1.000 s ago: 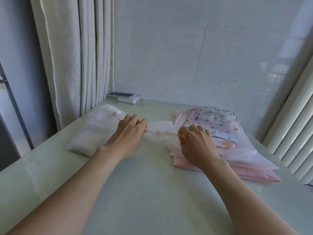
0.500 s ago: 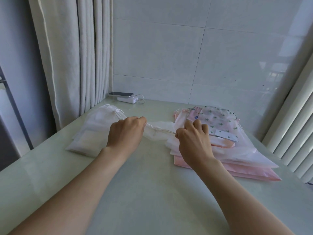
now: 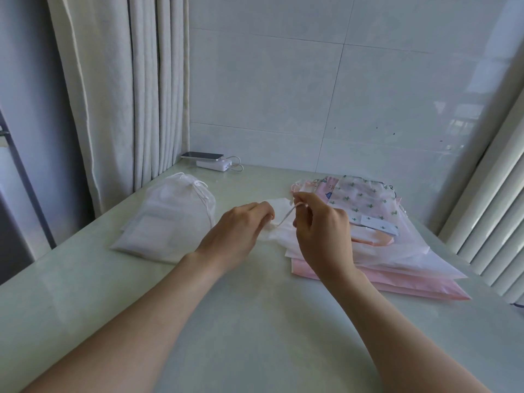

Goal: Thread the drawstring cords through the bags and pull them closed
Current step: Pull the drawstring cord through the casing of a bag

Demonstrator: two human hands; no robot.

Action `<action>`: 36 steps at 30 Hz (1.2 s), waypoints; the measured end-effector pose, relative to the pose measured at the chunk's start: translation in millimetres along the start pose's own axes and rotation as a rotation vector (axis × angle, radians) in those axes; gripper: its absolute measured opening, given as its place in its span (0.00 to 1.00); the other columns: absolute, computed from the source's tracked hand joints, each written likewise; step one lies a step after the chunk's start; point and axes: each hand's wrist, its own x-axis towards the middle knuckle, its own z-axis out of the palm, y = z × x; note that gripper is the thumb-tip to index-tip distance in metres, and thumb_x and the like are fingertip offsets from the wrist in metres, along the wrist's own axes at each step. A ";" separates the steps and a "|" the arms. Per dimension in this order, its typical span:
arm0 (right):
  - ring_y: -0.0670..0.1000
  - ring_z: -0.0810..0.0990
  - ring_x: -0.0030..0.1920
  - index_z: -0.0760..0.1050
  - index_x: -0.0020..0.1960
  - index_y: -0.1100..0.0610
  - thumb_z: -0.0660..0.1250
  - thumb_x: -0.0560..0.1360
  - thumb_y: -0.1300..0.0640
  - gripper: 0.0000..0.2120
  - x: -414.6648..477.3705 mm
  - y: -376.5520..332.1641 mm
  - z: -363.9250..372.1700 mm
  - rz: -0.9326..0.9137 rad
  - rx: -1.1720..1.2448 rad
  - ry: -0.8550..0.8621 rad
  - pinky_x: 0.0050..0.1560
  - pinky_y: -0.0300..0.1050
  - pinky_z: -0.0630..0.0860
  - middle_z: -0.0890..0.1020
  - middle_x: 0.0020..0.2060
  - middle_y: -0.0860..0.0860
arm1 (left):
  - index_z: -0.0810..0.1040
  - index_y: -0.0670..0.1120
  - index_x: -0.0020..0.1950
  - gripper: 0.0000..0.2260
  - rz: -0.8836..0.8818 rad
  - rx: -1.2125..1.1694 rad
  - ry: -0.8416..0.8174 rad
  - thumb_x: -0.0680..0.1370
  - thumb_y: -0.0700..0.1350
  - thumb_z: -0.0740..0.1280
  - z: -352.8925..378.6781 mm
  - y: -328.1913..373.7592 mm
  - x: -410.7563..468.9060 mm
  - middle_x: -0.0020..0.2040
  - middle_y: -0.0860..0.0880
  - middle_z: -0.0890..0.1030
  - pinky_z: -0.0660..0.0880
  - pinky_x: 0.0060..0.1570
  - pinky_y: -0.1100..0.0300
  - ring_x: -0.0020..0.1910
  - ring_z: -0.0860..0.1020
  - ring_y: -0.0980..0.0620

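Note:
A white translucent drawstring bag point(image 3: 279, 212) lies bunched at its mouth in the middle of the table, partly on a pile of bags. My left hand point(image 3: 238, 234) pinches the gathered mouth of this bag. My right hand point(image 3: 320, 231) is lifted a little above it, fingers closed on a thin white cord point(image 3: 287, 218) that runs down to the bag's mouth. A second white bag point(image 3: 170, 222), its cord drawn tight, lies to the left. The pile on the right holds a cactus-print bag point(image 3: 365, 199) over pink bags point(image 3: 411, 285).
A phone point(image 3: 202, 156) rests on a white power bank point(image 3: 215, 164) with a cable at the back of the pale green table point(image 3: 255, 321). Curtains point(image 3: 127, 89) hang at the left, a tiled wall stands behind, and vertical blinds point(image 3: 496, 222) border the right edge.
My right hand has risen and turned, lifting the cord up from the bag's mouth. My left hand has shifted right and closed on the gathered mouth. The bag's mouth is more bunched.

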 end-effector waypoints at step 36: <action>0.49 0.73 0.37 0.87 0.47 0.59 0.64 0.78 0.64 0.12 2.6 -24.3 -5.2 0.762 0.678 -0.344 0.41 0.41 0.70 0.78 0.35 0.53 | 0.77 0.51 0.69 0.19 -0.278 -0.453 0.022 0.82 0.33 0.64 7.8 26.4 3.9 0.63 0.55 0.81 0.79 0.43 0.60 0.38 0.85 0.53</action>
